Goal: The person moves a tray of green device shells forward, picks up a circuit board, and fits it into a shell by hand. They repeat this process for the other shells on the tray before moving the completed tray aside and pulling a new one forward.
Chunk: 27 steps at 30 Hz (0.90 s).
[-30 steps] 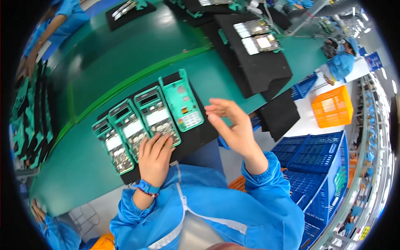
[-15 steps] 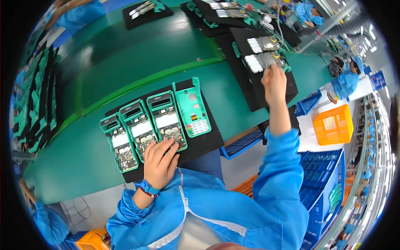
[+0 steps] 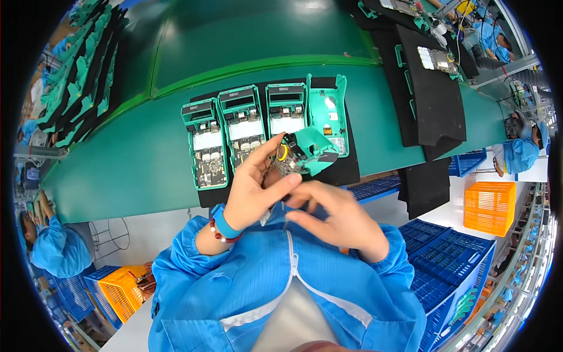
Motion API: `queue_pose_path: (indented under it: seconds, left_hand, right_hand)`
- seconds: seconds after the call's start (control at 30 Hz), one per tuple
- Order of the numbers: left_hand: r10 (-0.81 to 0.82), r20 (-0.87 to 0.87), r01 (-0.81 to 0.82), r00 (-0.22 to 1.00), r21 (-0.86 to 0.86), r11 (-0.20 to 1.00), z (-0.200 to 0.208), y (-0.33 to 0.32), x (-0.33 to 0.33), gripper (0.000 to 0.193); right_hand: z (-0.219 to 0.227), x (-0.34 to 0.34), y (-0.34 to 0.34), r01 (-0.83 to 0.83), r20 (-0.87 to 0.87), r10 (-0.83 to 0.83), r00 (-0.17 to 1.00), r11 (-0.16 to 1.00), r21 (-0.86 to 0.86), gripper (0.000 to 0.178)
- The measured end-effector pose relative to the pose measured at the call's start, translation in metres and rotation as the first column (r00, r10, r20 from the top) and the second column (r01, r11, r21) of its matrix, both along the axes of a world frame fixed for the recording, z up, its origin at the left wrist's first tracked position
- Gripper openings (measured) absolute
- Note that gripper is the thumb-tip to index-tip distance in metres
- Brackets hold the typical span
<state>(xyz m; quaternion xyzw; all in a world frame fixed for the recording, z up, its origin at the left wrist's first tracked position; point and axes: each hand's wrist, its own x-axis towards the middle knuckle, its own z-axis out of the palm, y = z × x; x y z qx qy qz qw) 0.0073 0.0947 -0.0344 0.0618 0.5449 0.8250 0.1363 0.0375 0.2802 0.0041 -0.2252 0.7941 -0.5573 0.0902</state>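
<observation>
My left hand (image 3: 252, 190) grips a circuit board (image 3: 287, 167) with a yellow ring and a green plastic piece (image 3: 315, 146) at its far end, tilted above the mat. My right hand (image 3: 340, 217) is close to the board's near side, thumb and forefinger bent toward it; motion blur and overlap hide whether it touches. Behind them, three green housings fitted with circuit boards, the left one (image 3: 209, 144), the middle one (image 3: 240, 111) and the right one (image 3: 285, 117), lie in a row. A green shell (image 3: 329, 111) without a board lies at the row's right end.
The row lies on a black mat (image 3: 350, 164) on the green table (image 3: 141, 152). At right, another circuit board (image 3: 437, 58) rests on stacked black sheets (image 3: 437, 105). Blue crates (image 3: 448, 255) and an orange crate (image 3: 490, 206) stand at lower right. Co-workers sit at both sides.
My right hand has come back from the stack at right, where one of two boards is gone. My left hand has left the housings and now holds a board in front of me.
</observation>
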Motion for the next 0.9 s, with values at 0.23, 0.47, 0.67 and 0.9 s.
queue_pose_path:
  seconds: [0.23, 0.47, 0.67, 0.9]
  left_hand:
    - [-0.149, 0.084, 0.140, 0.985, 0.102, 0.985, 0.003, -0.013, 0.013, 0.069]
    - [-0.112, 0.049, 0.107, 0.993, 0.083, 0.991, 0.001, -0.015, 0.017, 0.072]
    - [-0.060, -0.058, 0.057, 0.996, -0.062, 0.996, -0.010, -0.016, 0.020, 0.075]
    - [-0.113, 0.081, 0.114, 0.990, -0.004, 0.993, -0.007, -0.015, 0.022, 0.076]
  right_hand:
    - [0.013, -0.010, 0.005, 0.378, -0.254, -0.381, 0.889, 0.924, -0.062, 0.042]
    - [-0.012, -0.006, 0.000, 0.229, -0.047, -0.235, 0.971, 0.968, -0.098, 0.021]
    - [-0.014, -0.010, 0.005, 0.164, -0.049, -0.172, 0.984, 0.977, -0.138, 0.021]
    - [-0.015, -0.011, 0.003, 0.192, -0.088, -0.207, 0.974, 0.970, -0.149, 0.019]
